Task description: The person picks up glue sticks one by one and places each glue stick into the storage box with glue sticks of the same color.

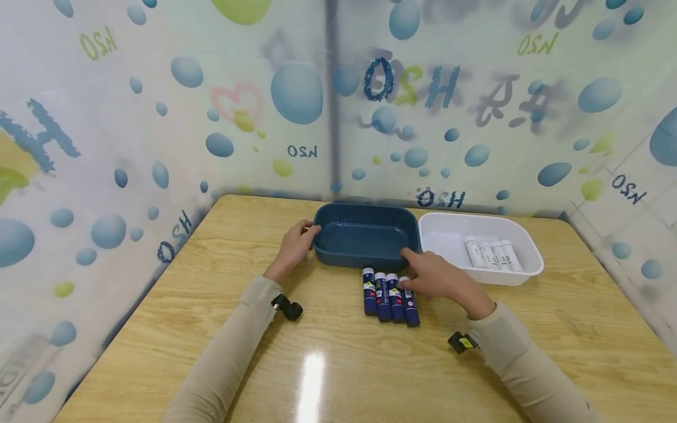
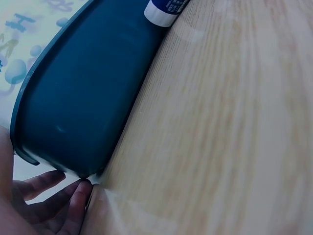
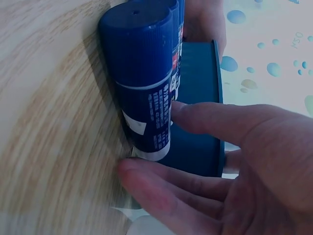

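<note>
An oblong blue plastic tray (image 1: 365, 238) lies on the wooden table. My left hand (image 1: 296, 247) holds its left end; in the left wrist view the fingertips (image 2: 78, 191) are at the tray's lower corner. Before the tray's near side, blue glue sticks (image 1: 383, 296) lie in a row, white ends towards the tray. My right hand (image 1: 436, 273) is at the tray's near right corner with thumb and fingers spread. In the right wrist view its fingertips are right at the white end of the nearest glue stick (image 3: 144, 93), and the thumb overlaps the tray behind.
Right beside the blue tray stands a white tray (image 1: 446, 229) holding several white tubes (image 1: 492, 252) with printed labels. A patterned curtain (image 1: 296, 170) hangs along the table's far edge. The bare wooden tabletop (image 1: 344, 370) shows in front, with a bright reflection.
</note>
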{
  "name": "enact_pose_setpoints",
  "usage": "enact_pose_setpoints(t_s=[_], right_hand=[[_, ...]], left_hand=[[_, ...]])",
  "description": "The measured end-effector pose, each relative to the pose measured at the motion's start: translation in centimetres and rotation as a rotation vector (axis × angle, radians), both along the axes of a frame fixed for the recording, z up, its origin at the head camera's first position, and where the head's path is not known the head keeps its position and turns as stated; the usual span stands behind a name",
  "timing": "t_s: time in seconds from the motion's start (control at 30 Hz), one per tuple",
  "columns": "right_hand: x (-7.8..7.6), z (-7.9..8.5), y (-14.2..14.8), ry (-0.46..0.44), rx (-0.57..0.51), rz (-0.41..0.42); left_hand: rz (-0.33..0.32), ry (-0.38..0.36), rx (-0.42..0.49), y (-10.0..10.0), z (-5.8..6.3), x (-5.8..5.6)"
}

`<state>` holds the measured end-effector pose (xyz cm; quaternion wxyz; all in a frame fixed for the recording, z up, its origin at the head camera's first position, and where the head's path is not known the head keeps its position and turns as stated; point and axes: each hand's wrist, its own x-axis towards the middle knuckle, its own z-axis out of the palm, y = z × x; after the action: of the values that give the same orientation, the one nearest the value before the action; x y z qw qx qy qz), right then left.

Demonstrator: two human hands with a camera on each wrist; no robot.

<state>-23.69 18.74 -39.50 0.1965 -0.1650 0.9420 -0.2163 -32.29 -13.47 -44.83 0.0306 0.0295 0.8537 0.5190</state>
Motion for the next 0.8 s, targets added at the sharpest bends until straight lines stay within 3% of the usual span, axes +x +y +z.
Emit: enact_pose_setpoints(t_s=[0.47,0.8], right_hand=[[0.59,0.25,-0.57,-0.105,-0.003,-0.078],[0.68,0.37,-0.43,-0.035,0.011,-0.116]], left_hand=[[0.003,-0.015,0.009,0.03,0.22,0.0],[0.009,-0.018,0.004,0.14,0.01,-0.2]])
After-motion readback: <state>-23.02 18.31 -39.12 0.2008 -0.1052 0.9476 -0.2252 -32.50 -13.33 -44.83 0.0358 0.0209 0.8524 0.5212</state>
